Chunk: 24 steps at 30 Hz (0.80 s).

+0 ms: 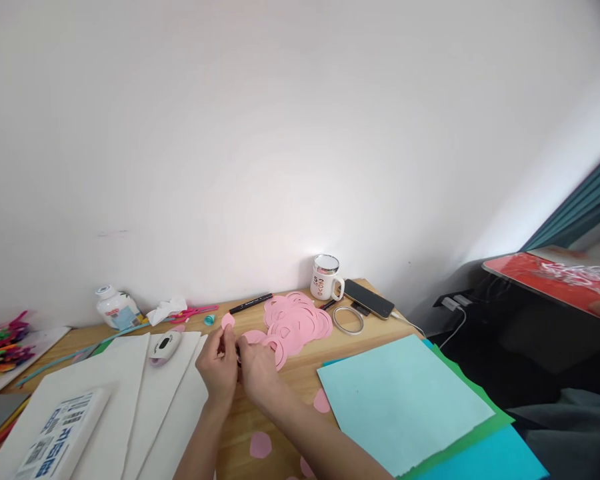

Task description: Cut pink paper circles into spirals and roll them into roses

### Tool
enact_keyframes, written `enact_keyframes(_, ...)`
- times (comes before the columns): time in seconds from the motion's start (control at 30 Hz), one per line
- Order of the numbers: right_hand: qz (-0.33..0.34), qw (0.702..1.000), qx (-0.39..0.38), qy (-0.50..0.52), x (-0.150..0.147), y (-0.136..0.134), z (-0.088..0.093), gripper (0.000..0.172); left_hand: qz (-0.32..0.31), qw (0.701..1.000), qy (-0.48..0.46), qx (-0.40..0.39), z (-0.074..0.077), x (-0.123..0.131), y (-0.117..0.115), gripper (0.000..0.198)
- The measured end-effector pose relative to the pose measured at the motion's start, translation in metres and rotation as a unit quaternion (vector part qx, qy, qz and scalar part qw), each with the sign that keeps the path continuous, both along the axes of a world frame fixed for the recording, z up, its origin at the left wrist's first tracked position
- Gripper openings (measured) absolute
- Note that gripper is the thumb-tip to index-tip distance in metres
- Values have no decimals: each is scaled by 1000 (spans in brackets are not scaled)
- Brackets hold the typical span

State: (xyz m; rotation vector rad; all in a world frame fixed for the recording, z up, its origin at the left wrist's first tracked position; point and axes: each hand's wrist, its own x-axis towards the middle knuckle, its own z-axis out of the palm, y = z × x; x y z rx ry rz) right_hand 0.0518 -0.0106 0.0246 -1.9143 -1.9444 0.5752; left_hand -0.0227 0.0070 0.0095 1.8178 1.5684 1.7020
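Note:
My left hand [217, 365] is closed, its fingertips pinching a small rounded piece of pink paper [228, 321] that sticks up above them. Close beside it, my right hand [259, 368] is closed too, fingers curled inward. Something small and dark shows between the two hands, but what it is stays hidden. A pink paper ring [281, 353] lies at the knuckles of my right hand; whether it is held I cannot tell. Just beyond spreads a loose heap of pink paper cutouts [300, 320]. More pink pieces [261, 445] lie on the wooden table [280, 417] near my forearms.
Behind the heap are a black marker [251, 303], a white mug [324, 280], a phone [369, 298] and a tape-like ring [348, 311]. Coloured sheets [405, 400] lie right. White paper [115, 373], a box [63, 437], a bottle [118, 308] and pink scissors [195, 312] are left.

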Motion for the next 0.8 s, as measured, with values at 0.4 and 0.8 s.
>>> enact_keyframes(0.4,-18,999,33,-13,123,-49,-23,45,-168,983,67,-18,8,8,4,23)
enact_keyframes(0.8,33,994,33,-97,193,-24,-33,38,-251,951,48,-173,-3,9,-19,15)
